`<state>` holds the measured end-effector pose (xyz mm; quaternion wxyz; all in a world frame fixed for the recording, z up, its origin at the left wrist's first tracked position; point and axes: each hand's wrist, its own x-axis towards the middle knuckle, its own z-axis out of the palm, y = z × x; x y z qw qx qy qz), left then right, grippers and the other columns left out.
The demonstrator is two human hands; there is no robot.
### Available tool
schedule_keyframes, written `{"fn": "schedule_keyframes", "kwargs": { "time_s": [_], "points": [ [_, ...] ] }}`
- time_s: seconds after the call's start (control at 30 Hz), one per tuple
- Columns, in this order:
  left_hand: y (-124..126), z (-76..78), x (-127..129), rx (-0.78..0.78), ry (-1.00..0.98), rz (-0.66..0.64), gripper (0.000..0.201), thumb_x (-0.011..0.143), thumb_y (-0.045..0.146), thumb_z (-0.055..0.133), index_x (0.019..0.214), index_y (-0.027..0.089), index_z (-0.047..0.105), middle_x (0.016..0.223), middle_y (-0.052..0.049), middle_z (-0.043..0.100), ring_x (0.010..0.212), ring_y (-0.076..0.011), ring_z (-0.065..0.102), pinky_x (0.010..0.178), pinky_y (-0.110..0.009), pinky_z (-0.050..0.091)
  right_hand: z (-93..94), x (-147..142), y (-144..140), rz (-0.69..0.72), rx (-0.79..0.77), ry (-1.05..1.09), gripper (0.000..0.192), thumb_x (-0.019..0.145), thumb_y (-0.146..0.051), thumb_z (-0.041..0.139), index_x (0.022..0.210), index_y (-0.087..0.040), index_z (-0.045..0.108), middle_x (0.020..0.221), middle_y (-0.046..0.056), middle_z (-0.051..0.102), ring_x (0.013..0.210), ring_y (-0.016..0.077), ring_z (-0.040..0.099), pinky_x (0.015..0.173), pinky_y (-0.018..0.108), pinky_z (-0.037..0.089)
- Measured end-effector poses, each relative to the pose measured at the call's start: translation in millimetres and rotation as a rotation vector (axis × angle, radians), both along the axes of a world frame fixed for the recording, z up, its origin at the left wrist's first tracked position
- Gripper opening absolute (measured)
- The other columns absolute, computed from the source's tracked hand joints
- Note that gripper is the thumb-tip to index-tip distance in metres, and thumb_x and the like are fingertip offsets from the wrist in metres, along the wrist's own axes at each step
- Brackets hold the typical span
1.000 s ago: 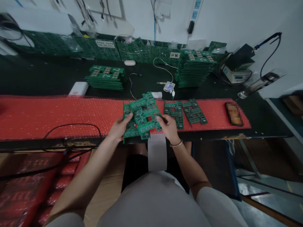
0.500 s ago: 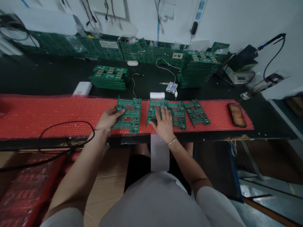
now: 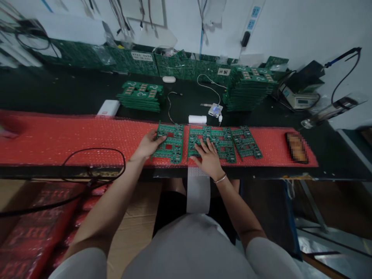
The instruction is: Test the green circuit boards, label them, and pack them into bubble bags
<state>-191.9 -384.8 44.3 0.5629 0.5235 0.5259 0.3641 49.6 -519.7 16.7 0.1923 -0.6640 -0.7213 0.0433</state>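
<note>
While the left hand [image 3: 148, 145] rests spread on one green board [image 3: 168, 142], the right hand [image 3: 208, 159] lies flat, fingers splayed, on the neighbouring board [image 3: 200, 135]; both boards lie on red bubble wrap [image 3: 72, 135].

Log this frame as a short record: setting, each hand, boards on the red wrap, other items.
setting: dark bench, red bubble wrap along its front edge
left hand: flat on leftmost board
right hand: flat on second board
boards on wrap: four in a row, flat, the other two to the right
stacks behind: low stack, tall stack
other: white roll, black cable
</note>
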Motion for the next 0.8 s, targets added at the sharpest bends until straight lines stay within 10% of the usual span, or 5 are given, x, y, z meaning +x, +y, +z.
{"fn": "schedule_keyframes", "kwargs": {
  "time_s": [0.33,0.5,0.8],
  "points": [
    [-26.2,-12.9,24.2,0.534,1.083,-0.109,0.067,0.094,0.048,0.054,0.146,0.006,0.052,0.151,-0.03,0.042,0.138,-0.0488,0.041,0.109,-0.062,0.038,1.9,37.3,-2.2,-0.08,0.102,0.057,0.059,0.099,-0.054,0.053,0.148,-0.021,0.053,0.162,0.013,0.039,0.154,0.0303,0.027,0.124,0.055,0.028],
    [-46.0,-15.8,30.4,0.695,1.133,-0.371,0.077,0.094,0.06,0.056,0.157,0.018,0.041,0.167,-0.02,0.019,0.154,-0.0442,0.016,0.12,-0.061,0.023,-3.3,108.4,-18.3,-0.557,0.121,-0.062,0.06,0.1,-0.059,0.043,0.141,-0.018,0.061,0.156,0.018,0.046,0.15,0.0456,0.026,0.113,0.074,0.025],
    [-49.2,-21.9,30.0,0.759,1.13,-0.413,0.073,0.094,0.063,0.049,0.154,0.021,0.047,0.163,-0.017,0.029,0.152,-0.0445,0.022,0.119,-0.065,0.026,-21.2,101.2,-26.7,-0.698,0.104,-0.246,0.067,0.098,-0.066,0.035,0.142,-0.023,0.061,0.152,0.017,0.052,0.138,0.0494,0.045,0.104,0.066,0.04]
  ]
}}
